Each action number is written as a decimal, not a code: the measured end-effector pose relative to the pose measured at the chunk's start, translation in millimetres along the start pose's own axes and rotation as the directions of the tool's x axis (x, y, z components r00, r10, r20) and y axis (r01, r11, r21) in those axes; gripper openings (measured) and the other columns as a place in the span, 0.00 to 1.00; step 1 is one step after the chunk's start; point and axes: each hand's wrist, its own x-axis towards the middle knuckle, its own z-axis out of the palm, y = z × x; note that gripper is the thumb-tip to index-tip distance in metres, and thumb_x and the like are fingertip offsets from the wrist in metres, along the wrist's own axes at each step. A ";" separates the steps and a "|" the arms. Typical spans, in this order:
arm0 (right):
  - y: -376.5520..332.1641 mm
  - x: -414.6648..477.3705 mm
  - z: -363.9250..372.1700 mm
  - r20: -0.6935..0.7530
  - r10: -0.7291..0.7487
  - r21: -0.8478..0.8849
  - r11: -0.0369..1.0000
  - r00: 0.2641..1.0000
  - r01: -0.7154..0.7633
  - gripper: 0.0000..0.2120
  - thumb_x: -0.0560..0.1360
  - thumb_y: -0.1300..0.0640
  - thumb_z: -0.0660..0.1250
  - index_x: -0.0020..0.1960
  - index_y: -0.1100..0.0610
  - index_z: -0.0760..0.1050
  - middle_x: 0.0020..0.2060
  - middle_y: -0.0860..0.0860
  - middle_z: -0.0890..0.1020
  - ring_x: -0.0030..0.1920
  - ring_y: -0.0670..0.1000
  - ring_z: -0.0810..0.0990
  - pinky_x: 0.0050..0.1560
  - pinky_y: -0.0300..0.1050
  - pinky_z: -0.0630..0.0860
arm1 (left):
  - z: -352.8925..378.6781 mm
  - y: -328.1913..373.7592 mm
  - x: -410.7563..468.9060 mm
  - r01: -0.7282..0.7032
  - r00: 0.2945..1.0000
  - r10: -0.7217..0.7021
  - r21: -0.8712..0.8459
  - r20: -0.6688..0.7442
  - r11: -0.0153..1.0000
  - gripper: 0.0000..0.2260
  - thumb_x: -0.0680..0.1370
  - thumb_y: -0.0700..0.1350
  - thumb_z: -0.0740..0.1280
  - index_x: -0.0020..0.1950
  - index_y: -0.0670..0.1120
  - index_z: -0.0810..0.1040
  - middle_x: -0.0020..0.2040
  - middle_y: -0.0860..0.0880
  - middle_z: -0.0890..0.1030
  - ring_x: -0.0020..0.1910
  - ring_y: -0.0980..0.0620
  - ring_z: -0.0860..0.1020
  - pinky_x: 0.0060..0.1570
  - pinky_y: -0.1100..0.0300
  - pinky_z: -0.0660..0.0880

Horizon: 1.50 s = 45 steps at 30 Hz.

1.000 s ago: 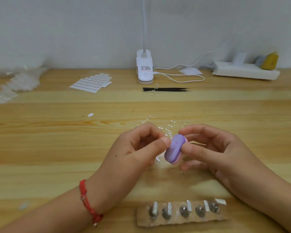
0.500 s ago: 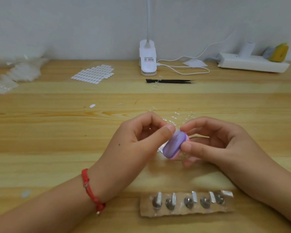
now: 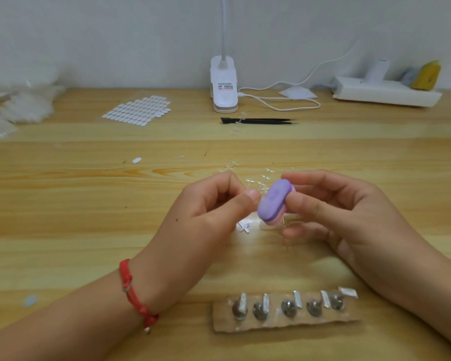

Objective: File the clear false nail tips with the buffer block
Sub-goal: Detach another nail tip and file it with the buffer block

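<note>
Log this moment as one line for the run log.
stage: filing | right hand: grips purple buffer block | left hand: pinching against block, nail tip not visible

A wooden table [image 3: 63,204] stands against a white wall [image 3: 115,35].

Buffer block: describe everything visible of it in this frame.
The buffer block is a small oval pad, seemingly foam: pale purple face, darker purple band, pink layer underneath. It is held above the wooden table, tilted, long axis running near-left to far-right. The right hand has it in a pinch grip, thumb on the near edge, forefinger over the far end. The left hand touches its left edge with the thumb tip, presumably pinching a nail tip too clear to see.
</note>
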 end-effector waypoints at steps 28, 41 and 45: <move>0.6 -3.1 2.3 0.012 -0.013 -0.124 0.992 1.000 0.014 0.14 0.64 0.52 0.74 0.49 0.50 0.86 0.44 0.58 0.85 0.35 0.52 0.85 0.35 0.40 0.81 | 2.1 -4.2 -0.8 -0.071 0.997 0.067 0.113 0.039 0.991 0.09 0.75 0.50 0.63 0.37 0.49 0.74 0.29 0.58 0.69 0.26 0.59 0.65 0.29 0.68 0.63; 1.4 -2.7 -0.3 -0.005 -0.028 -0.092 0.995 1.000 0.028 0.14 0.61 0.52 0.74 0.47 0.50 0.86 0.43 0.54 0.86 0.41 0.51 0.86 0.31 0.39 0.80 | 2.9 -1.4 -2.9 -0.090 0.995 0.084 0.118 0.061 0.989 0.08 0.75 0.48 0.63 0.38 0.47 0.74 0.26 0.58 0.69 0.26 0.57 0.64 0.29 0.64 0.61; 1.0 -3.2 0.7 0.046 -0.023 -0.144 0.989 0.999 0.029 0.14 0.63 0.52 0.74 0.49 0.51 0.86 0.43 0.54 0.86 0.40 0.51 0.86 0.30 0.39 0.80 | 2.5 0.0 -3.5 -0.096 0.995 0.092 0.118 0.040 0.988 0.08 0.76 0.48 0.63 0.38 0.47 0.74 0.25 0.59 0.69 0.25 0.58 0.64 0.28 0.67 0.62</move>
